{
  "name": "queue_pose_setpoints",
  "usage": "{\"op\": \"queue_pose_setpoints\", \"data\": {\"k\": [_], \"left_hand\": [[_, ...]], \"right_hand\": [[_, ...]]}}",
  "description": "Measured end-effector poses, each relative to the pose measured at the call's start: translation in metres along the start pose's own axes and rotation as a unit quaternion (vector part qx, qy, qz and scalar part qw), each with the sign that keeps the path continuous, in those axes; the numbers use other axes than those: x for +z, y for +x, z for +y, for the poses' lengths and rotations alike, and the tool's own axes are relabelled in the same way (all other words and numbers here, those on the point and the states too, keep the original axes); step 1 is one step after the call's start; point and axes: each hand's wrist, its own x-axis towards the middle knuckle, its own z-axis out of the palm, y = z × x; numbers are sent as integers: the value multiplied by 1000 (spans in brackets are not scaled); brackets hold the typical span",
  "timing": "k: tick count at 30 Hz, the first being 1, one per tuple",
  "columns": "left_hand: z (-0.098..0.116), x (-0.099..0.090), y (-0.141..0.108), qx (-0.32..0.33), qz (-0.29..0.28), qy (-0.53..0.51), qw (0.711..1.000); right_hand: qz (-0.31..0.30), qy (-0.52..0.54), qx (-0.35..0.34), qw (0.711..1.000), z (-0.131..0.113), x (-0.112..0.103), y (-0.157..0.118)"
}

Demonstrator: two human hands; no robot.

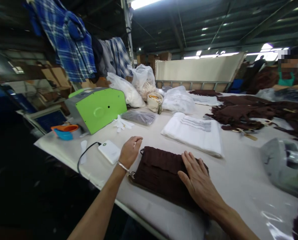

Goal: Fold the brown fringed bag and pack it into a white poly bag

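Observation:
A dark brown fabric bag (161, 170) lies flat on the table near the front edge, with a metal ring at its left corner and a small dark loop at its upper left. My right hand (195, 175) rests on its right part, palm down and fingers stretched out. Just left of the bag, my left hand (130, 151) is closed, its fingers curled together; what they hold, if anything, is hidden. A bracelet (123, 166) circles the left wrist. Left of that hand lies a white flat device (109, 151) with a black cable.
A stack of white printed plastic bags (194, 133) lies behind the brown bag. A green machine (98, 108) stands at the left, a grey tape dispenser (286, 166) at the right. Brown fringed pieces (244, 110) with metal clasps cover the far right, where another person (286, 76) stands.

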Motion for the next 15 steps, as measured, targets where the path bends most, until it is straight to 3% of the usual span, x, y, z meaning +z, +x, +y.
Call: {"op": "queue_pose_setpoints", "data": {"k": [3, 5, 11, 15], "left_hand": [[-40, -28, -17, -13, -10, -50, 999], [-52, -27, -31, 14, -43, -82, 996], [-39, 32, -56, 155, -174, 1, 972], [-27, 52, -60, 166, -232, 70, 956]], "right_hand": [[-32, -27, -7, 999, 1, 16, 9], [-48, -40, -6, 998, 4, 22, 12], [-51, -43, 4, 998, 1, 21, 16], [-74, 0, 16, 997, -5, 15, 20]]}}
